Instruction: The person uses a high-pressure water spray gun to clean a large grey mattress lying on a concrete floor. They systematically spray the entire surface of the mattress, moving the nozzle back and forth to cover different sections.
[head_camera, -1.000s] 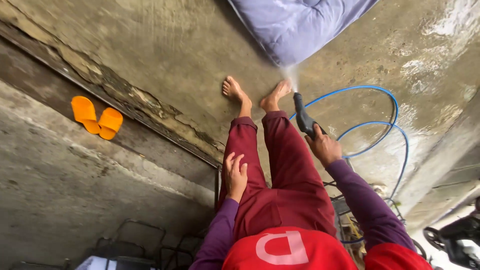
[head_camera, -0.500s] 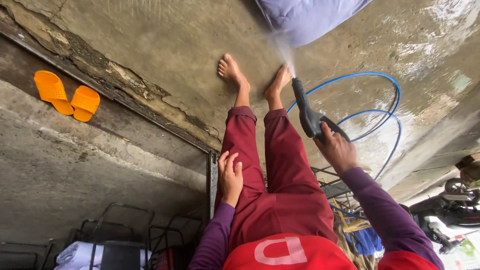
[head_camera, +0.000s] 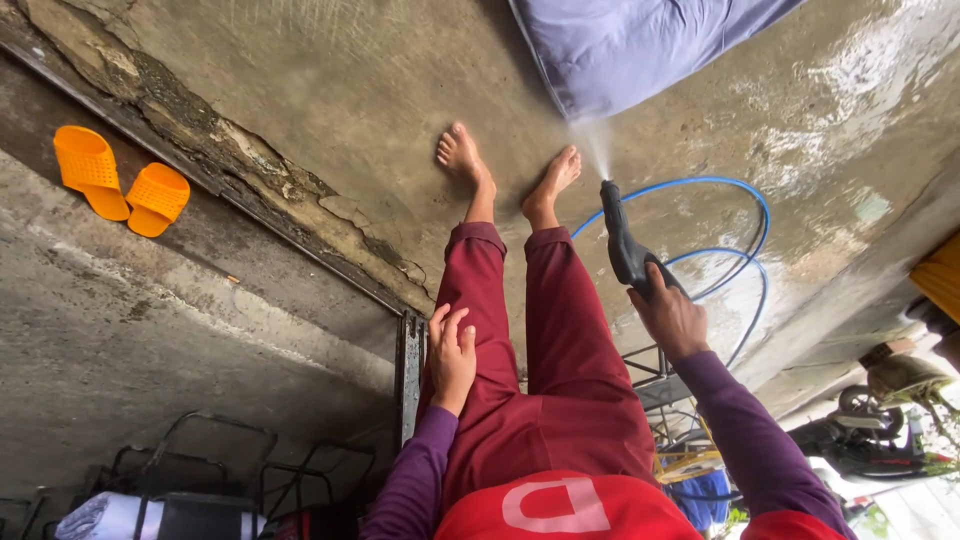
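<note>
- Here the right hand (head_camera: 668, 318) is wrapped tight round a black spray gun (head_camera: 622, 240), its nozzle aimed at the edge of a lilac mat (head_camera: 640, 45) lying on the wet concrete floor (head_camera: 350, 90).
- The left hand (head_camera: 452, 355) rests flat and loose on the maroon trouser thigh, holding nothing.
- To spray well, I judge: keep the nozzle low and angled away from the bare feet (head_camera: 505, 170), sweep evenly, and stand clear of the hose.
- A thin blue hose (head_camera: 735, 200) loops in smooth coils just beside the gun.
- Floor: rough, glossy with water, crumbling along a cracked edge.
- Orange slippers (head_camera: 120, 185), perforated plastic, sit well apart.
</note>
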